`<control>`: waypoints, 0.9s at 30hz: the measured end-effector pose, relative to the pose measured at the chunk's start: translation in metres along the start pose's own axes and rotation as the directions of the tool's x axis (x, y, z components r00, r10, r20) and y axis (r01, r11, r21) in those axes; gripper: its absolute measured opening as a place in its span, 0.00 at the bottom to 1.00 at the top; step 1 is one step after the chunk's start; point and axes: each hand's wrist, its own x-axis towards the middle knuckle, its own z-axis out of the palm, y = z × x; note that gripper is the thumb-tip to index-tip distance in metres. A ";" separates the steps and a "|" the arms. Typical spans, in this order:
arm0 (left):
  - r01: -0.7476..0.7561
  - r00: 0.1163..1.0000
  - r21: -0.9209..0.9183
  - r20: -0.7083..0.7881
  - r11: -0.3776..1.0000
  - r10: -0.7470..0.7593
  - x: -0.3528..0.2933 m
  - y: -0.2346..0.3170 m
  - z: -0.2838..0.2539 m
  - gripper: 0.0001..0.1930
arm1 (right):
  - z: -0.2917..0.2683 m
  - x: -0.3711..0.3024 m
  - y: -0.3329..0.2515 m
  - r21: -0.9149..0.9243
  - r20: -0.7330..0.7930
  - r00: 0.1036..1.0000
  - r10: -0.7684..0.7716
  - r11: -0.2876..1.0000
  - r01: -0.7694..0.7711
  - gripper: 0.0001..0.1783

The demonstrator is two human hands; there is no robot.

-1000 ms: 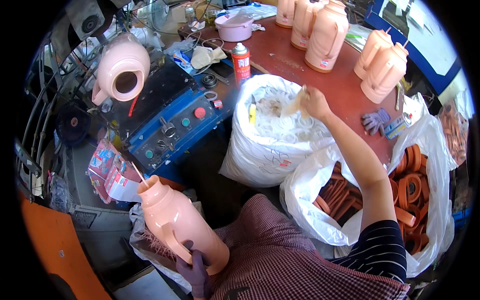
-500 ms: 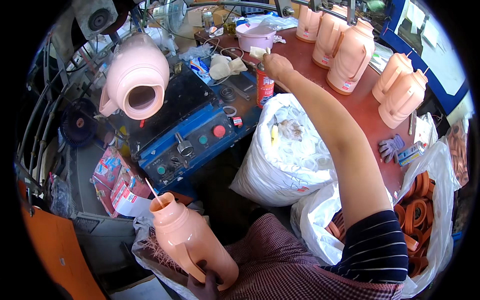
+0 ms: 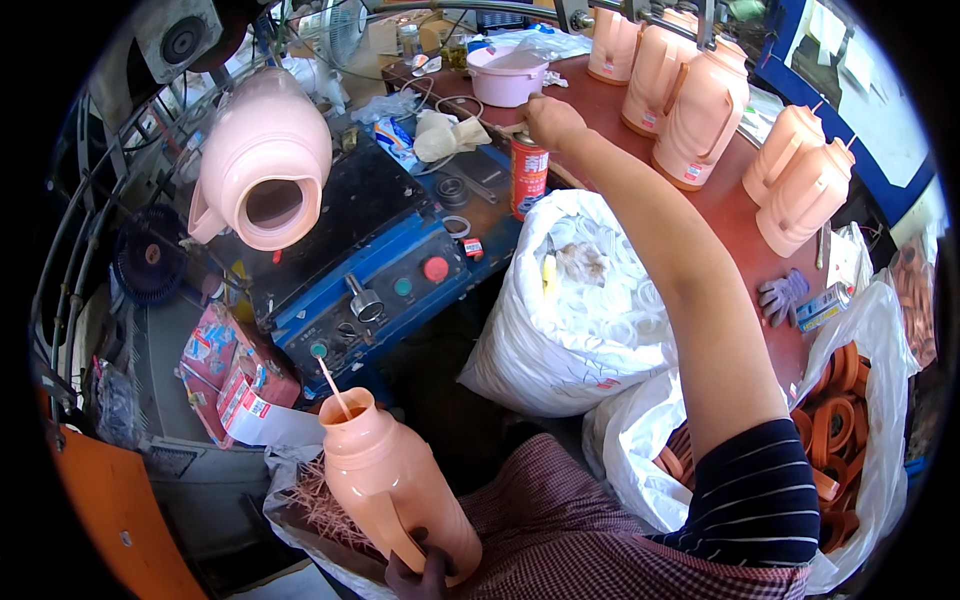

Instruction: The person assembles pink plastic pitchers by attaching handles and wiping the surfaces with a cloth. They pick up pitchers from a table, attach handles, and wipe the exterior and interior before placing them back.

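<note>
My left hand [image 3: 420, 575], in a dark glove, is closed on the handle side of a glossy peach jug [image 3: 400, 480] near its base. The jug leans over my lap, and a thin pale stick [image 3: 333, 386] rises from its open mouth. My bare right hand [image 3: 553, 122] reaches far forward above a red can [image 3: 528, 175], its fingers drawn together. Whatever they pinch is mostly hidden; a small pale tip shows beside them. Another peach jug [image 3: 265, 160] is held mouth-down over the blue machine [image 3: 375, 285].
Several peach jugs [image 3: 700, 120] stand on the red bench [image 3: 610, 145], with a pink basin [image 3: 508, 80] at its far end. A white sack [image 3: 520, 340] of clear rings is in front. Another bag [image 3: 880, 440] holds brown handles. A bag of pink scraps [image 3: 330, 490] lies below the jug.
My right hand has shifted slightly right and tipped down; the pale piece at its fingers is less visible. The held jug has moved a little right, with its stick.
</note>
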 end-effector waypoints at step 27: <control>0.056 0.986 -0.117 0.163 0.992 -0.036 -0.006 0.023 0.005 0.21 | -0.003 0.005 -0.015 -0.093 0.074 0.989 0.128 0.988 -0.121 0.14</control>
